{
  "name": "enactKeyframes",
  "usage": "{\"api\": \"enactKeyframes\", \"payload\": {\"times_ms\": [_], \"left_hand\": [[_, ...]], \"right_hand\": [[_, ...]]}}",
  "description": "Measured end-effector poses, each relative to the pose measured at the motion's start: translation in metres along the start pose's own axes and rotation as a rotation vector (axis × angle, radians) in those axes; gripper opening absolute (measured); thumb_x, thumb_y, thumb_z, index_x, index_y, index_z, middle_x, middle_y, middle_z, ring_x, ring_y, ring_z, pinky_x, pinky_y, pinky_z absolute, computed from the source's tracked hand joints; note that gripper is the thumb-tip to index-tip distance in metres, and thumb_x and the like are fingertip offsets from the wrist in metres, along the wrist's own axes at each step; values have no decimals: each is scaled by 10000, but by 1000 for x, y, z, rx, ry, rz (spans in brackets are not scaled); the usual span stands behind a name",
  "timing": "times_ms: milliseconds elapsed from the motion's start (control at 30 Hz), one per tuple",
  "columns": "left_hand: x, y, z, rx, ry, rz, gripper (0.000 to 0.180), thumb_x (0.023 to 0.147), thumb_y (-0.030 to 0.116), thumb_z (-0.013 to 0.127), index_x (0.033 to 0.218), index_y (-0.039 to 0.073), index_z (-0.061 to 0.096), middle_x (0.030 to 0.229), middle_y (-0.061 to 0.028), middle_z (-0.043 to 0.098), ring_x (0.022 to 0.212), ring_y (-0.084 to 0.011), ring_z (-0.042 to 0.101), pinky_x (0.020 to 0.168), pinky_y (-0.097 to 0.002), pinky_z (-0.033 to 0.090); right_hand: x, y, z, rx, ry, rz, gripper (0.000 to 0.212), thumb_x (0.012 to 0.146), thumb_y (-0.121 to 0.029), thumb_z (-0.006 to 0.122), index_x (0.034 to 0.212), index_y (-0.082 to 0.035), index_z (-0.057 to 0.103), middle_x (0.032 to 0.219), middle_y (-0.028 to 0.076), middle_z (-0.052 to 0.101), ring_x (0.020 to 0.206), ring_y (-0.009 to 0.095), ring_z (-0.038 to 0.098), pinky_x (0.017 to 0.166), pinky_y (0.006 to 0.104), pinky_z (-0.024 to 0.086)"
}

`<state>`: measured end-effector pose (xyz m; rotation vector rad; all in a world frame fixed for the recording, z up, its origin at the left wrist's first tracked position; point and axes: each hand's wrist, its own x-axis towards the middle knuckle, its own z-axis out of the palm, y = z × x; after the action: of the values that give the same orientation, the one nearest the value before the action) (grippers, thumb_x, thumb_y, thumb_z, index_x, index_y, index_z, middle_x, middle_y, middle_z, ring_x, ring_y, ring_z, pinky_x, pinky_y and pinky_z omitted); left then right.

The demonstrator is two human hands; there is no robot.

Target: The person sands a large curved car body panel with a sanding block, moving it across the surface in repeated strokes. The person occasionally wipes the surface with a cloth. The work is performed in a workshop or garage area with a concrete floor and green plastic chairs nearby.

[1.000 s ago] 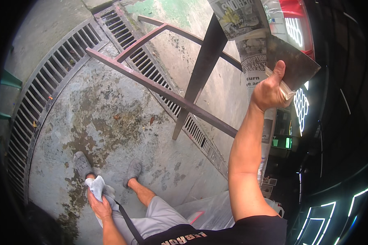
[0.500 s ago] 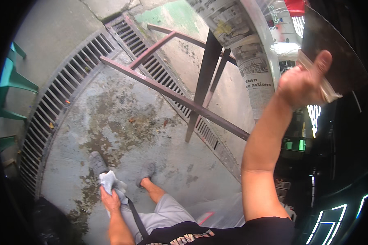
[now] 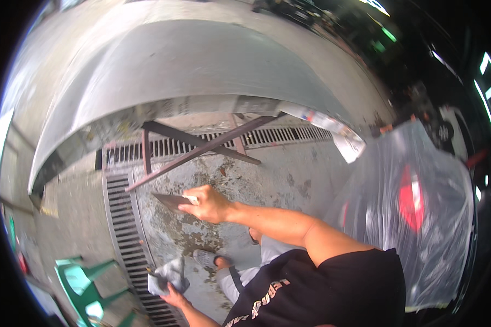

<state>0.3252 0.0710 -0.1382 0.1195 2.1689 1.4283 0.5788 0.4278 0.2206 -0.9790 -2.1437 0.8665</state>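
My right hand (image 3: 208,205) is closed around the pale handle of a flat, wide-bladed putty knife (image 3: 168,201). The blade points left, out over the floor, apart from the panel's near edge. Lower down, my left hand (image 3: 174,297) grips a crumpled grey-white cloth (image 3: 170,272), its fingers partly hidden by the folds. Ahead of me lies a large curved grey panel (image 3: 191,65), much like a car hood. Newspaper (image 3: 174,107) lines its near edge, and a crossed brown metal stand (image 3: 202,147) stands beneath it.
Floor drain grating (image 3: 120,218) runs along the left and under the stand. A green plastic chair (image 3: 84,289) is at the lower left. To my right, clear plastic sheeting (image 3: 376,218) covers a vehicle with a red tail light (image 3: 412,199). The concrete floor (image 3: 278,180) is stained.
My view has swung, bringing the whole panel and the sheeted vehicle into sight. My right hand has come down from its raised position with the putty knife. The cloth stays in my left hand.
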Motion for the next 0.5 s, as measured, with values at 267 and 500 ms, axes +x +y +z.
{"api": "enactKeyframes", "payload": {"times_ms": [267,500], "left_hand": [[-12,71,-92,53,-557,-20,567,802,172,766,1294,-51,593,1228,-170,657,1095,-315,625,916,-475,513],[-75,99,-71,203,-597,-10,429,770,202,707,1108,-58,659,1037,-155,693,919,-290,646,789,-449,517]], "right_hand": [[-128,19,-121,242,349,499,320,922,-232,802,1148,-20,720,927,47,768,803,114,680,730,310,562],[-208,55,-187,264,682,457,304,926,-152,787,1158,13,679,995,62,759,876,109,685,790,309,571]]}}
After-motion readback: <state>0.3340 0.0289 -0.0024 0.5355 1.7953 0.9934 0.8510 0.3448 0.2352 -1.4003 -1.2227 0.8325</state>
